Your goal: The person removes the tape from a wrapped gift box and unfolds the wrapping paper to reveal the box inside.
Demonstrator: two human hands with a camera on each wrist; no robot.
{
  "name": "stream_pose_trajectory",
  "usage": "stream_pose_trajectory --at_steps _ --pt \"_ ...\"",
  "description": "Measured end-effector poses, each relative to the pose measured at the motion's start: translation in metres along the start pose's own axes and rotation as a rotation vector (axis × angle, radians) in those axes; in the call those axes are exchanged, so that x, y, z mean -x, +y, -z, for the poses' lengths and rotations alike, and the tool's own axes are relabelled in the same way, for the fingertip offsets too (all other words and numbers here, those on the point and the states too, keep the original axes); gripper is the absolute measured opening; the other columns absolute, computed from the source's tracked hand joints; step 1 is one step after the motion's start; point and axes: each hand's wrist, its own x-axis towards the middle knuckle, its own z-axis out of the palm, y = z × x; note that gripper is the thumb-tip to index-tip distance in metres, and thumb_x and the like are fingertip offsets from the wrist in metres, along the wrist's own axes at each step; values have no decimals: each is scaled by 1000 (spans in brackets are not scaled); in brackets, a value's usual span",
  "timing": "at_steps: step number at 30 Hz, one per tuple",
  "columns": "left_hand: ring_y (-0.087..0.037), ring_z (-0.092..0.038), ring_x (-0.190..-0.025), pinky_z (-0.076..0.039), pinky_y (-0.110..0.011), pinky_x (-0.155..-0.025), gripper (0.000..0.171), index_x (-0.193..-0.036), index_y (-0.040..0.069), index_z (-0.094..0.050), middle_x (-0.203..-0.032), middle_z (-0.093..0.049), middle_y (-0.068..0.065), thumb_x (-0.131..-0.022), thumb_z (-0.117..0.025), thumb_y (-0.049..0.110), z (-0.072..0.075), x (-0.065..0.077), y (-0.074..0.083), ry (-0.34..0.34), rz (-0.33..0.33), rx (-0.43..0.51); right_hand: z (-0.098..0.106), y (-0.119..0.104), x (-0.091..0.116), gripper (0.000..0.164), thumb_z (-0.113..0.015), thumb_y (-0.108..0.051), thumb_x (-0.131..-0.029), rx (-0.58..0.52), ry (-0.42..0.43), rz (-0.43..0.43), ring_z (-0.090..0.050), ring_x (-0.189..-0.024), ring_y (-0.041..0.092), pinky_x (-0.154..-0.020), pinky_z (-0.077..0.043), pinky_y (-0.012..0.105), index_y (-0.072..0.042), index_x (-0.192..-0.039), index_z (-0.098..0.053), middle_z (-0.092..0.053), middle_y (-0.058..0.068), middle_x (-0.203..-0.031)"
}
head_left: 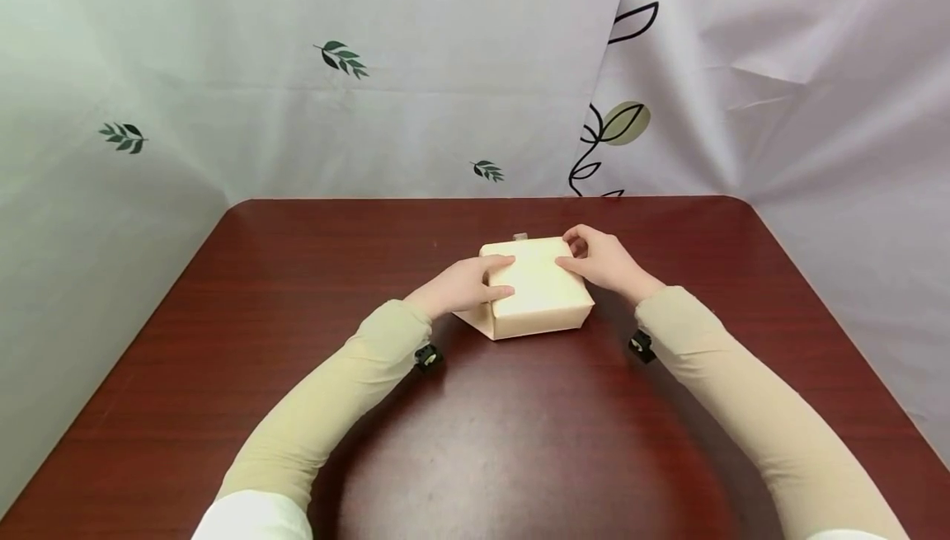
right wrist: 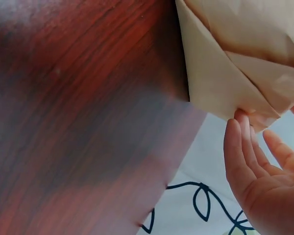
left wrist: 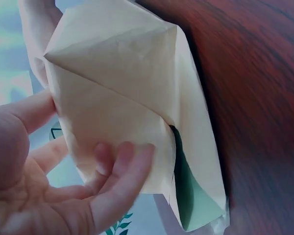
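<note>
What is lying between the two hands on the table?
Between the left hand and the right hand sits only the cream paper-wrapped box, both hands touching it, as the head view shows.

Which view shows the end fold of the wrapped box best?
Left wrist: the wrapped box shows its triangular end flaps whole. Right wrist catches only a folded corner; head shows the top, both hands on it.

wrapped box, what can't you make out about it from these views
- What is inside: the paper wrapping covers the box in all views.
- Small grey tab behind it, head view: too small to identify.
- Left hand thumb, head view: hidden by the hand.
- Right hand fingertips, right wrist view: cut off by the frame edge.
</note>
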Motion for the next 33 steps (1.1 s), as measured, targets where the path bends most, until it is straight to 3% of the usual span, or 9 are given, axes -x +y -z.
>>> stream_pose_trajectory --at_steps 5,9,12,17,24,33 --pt "-16 -48 -124 -37 -30 -103 60 -142 15 -45 -142 -49 -3 -88 -67 31 -3 -3 -2 28 -8 85 5 -2 3 39 -63 -21 -90 47 -28 9 -55 -101 30 -85 -45 41 0 -121 -52 -59 18 -110" --pt "-16 -58 -91 -44 -25 -83 60 -140 15 -47 -111 -64 -10 -86 -70 26 -4 -4 -4 34 -6 202 15 -8 2 35 -62 -14 -89 87 2 69 -55 -105 33 -88 -45 45 2 -119 -54 -57 21 -114" --pt "-14 -57 -74 -44 -22 -73 61 -140 14 -48 -89 -62 -8 -85 -71 25 -3 -3 -6 39 5 251 21 -18 1 30 -63 -12 -88 86 15 92 -57 -100 31 -84 -48 43 2 -114 -58 -59 19 -110" --pt "-11 -54 -75 -42 -20 -72 60 -139 15 -49 -85 -61 -4 -85 -72 26 -3 -3 -8 54 28 247 20 -32 -2 24 -67 -15 -86 143 -33 103 -60 -93 26 -81 -48 40 0 -105 -63 -64 15 -101" --pt "-13 -54 -78 -42 -21 -73 60 -140 16 -49 -85 -60 -5 -85 -71 27 -2 -2 -8 61 39 222 7 -45 -9 28 -74 -19 -81 289 -78 106 -59 -90 26 -80 -48 39 -1 -100 -65 -66 15 -100" --pt "-12 -52 -71 -41 -20 -68 60 -139 13 -49 -75 -57 -3 -85 -72 24 -4 -3 -6 76 18 224 1 -57 -8 14 -66 -13 -81 424 -48 78 -60 -81 26 -75 -49 40 -3 -90 -69 -68 12 -92"
